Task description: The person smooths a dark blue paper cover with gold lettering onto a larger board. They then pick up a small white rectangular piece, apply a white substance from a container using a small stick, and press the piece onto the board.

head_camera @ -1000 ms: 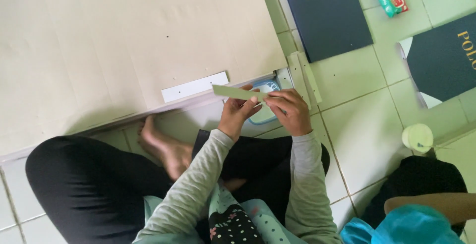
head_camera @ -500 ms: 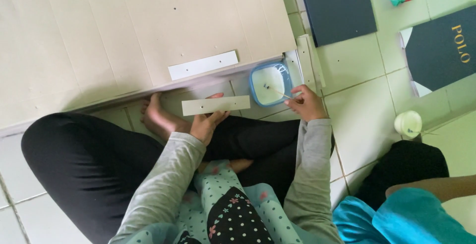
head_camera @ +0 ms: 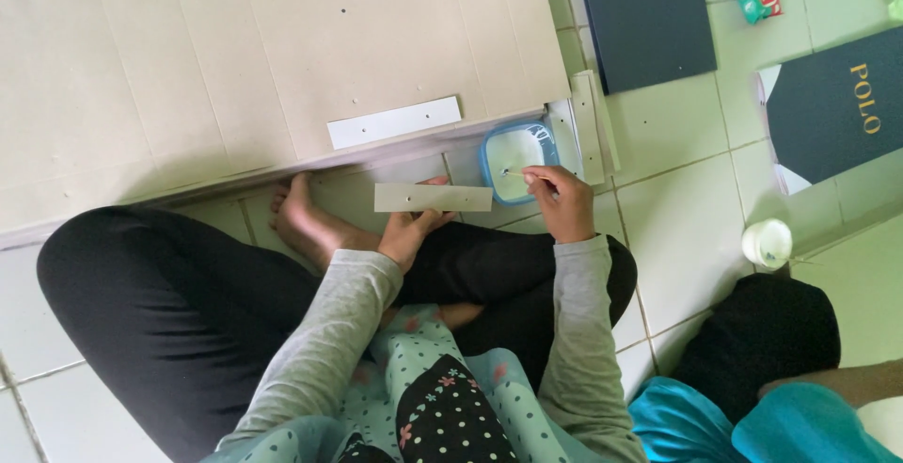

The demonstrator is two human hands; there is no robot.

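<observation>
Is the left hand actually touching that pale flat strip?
Touching. The head view shows the left hand gripping the pale strip from below, a thumb lying over its top face, while it is held level above the tiled floor.

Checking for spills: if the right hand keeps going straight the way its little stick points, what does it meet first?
The right hand points its thin stick left into the blue tub; the tip likely meets the white contents first, though depth is unclear.

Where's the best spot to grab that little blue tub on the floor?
Probably the blue tub's far rim, pinched from above. It is open on top and shallow, the right hand crowds its near edge with a thin stick, and the big board borders its upper left.
</observation>
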